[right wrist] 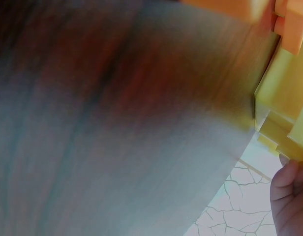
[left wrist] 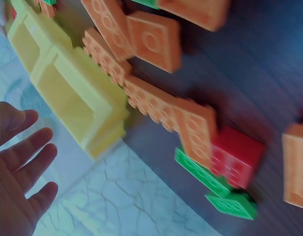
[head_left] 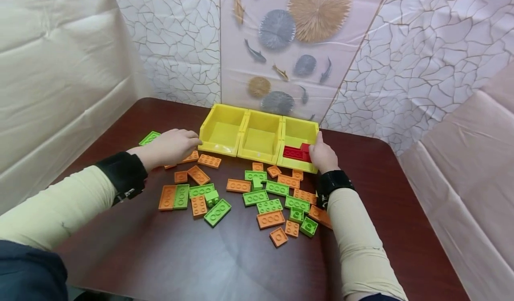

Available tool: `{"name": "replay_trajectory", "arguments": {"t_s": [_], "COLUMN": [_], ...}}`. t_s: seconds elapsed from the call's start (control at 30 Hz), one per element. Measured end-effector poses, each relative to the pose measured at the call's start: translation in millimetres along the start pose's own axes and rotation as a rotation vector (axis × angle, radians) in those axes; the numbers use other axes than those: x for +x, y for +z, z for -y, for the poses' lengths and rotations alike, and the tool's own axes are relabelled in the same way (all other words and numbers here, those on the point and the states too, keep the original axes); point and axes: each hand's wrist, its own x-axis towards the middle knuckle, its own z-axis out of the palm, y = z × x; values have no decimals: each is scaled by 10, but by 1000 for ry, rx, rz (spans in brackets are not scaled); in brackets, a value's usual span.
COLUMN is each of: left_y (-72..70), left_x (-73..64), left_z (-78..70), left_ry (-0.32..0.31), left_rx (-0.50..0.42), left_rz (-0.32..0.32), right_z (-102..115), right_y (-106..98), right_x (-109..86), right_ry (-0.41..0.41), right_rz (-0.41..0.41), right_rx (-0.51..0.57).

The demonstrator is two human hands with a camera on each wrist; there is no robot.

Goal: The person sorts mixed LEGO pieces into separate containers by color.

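Table (head_left: 168,252): near edge partly cut off, well apart from the bricks. Three yellow bins (head_left: 259,142) side by side toward the far edge. Left hand (head_left: 170,147) hovers near left bin (head_left: 218,148), fingers spread. Right hand (head_left: 324,156) at right bin's (head_left: 296,164) right wall; fingers partly hidden, can't tell if pinching. Red bricks (head_left: 293,152) in there. Orange bricks (head_left: 271,219), green bricks (head_left: 217,212) lie in front.
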Motion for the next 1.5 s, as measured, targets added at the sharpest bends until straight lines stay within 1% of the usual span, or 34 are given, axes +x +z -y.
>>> {"name": "replay_trajectory", "arguments": {"t_s": [0.07,0.17,0.3,0.37,0.5,0.6,0.73,0.87,1.07,1.2,1.3,1.4,1.5], "left_y": [-18,-29,29,76,151,204,261,310,377,360,293,189,75], "left_x": [-89,-240,-431,-508,-598,-577,-571,-584,-574,-578,-577,-552,-494], "left_z": [79,240,468,543,605,600,585,582,607,611,612,618,586], "left_ry": [-44,-143,-282,-314,-311,-299,-324,-346,-359,-360,-345,-325,-309], "left_rx": [-4,17,23,15,4,1,-6,-9,-21,-29,-20,-4,7], "left_rz": [21,58,139,177,214,249,308,330,330,328,305,269,214], "right_z": [-11,-23,-33,-30,-3,-29,-42,-38,-27,-17,-19,-25,-31], "right_y": [-12,-20,-20,-14,4,8,17,29,22,24,30,35,34], "right_x": [-5,-10,-16,-18,-11,-10,6,18,2,14,23,26,27], "right_ry": [2,-7,-17,-22,-38,-36,-56,-80,-67,-61,-63,-58,-55], "right_rz": [3,-2,-19,-22,-19,-24,-34,-37,-41,-44,-43,-41,-39], "right_rx": [-3,-9,-20,-24,-19,-15,-16,-18,-17,-13,-11,-9,-9]}}
